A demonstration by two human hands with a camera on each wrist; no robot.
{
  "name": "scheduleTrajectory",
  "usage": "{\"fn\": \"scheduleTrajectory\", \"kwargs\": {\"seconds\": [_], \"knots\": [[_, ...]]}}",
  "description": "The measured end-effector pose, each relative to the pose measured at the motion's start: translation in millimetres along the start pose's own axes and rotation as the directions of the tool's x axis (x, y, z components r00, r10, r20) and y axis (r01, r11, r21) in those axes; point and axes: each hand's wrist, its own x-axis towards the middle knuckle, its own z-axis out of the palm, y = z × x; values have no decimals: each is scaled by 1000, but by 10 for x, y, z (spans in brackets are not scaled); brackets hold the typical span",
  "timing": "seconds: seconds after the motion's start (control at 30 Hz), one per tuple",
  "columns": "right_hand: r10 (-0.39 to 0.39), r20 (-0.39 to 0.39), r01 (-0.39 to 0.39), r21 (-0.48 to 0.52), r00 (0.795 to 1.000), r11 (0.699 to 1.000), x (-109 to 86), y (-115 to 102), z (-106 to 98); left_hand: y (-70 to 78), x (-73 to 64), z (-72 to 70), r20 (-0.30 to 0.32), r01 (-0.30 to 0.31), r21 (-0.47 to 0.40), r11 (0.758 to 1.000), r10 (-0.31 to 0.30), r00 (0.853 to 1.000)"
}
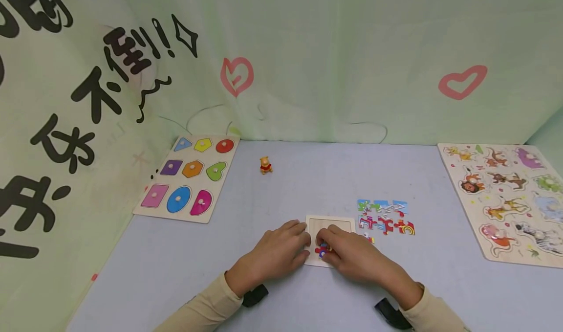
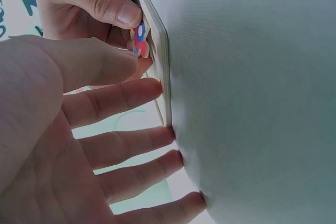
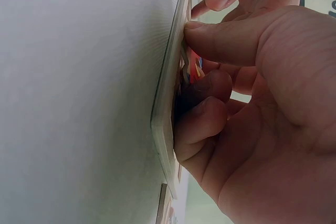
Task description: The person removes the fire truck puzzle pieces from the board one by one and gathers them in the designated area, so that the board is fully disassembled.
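Observation:
A small wooden puzzle tray (image 1: 331, 223) lies on the table between the hands. My right hand (image 1: 358, 254) is over it and pinches a jigsaw piece (image 1: 322, 251) between thumb and curled fingers. The piece (image 2: 140, 36), red and blue, shows in the left wrist view, low over the tray's inner surface. At the left edge of the tray rests my left hand (image 1: 281, 251). Its fingers (image 2: 128, 145) are spread and nearly straight, with tips at the tray's side and on the table. In the right wrist view the fingers hide most of the piece (image 3: 194, 66).
Several loose jigsaw pieces (image 1: 383, 217) lie right of the tray, one partly behind the right hand. A shape board (image 1: 206, 180) is at the back left, an animal board (image 1: 506, 202) at the far right. A small bear figurine (image 1: 266, 165) stands near the back edge.

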Motion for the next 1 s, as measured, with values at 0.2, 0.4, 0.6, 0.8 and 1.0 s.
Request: {"fn": "scheduleTrajectory", "kwargs": {"seconds": [0.2, 0.4, 0.6, 0.8, 1.0], "knots": [[-17, -8, 17, 4, 1000, 1000, -1, 5, 2, 6, -2, -8, -12, -9, 5, 1000, 9, 1000], [-21, -6, 21, 8, 1000, 1000, 2, 6, 5, 11, -8, -14, -16, -10, 6, 1000, 10, 1000], [-22, 0, 22, 17, 1000, 1000, 6, 6, -3, 11, 6, -14, -13, -11, 15, 1000, 11, 1000], [-18, -1, 18, 9, 1000, 1000, 5, 12, 6, 11, 7, -8, -2, -2, 15, 1000, 2, 1000], [-11, -4, 11, 8, 1000, 1000, 1, 10, 3, 15, 3, -12, -11, -8, 15, 1000, 8, 1000]]}}
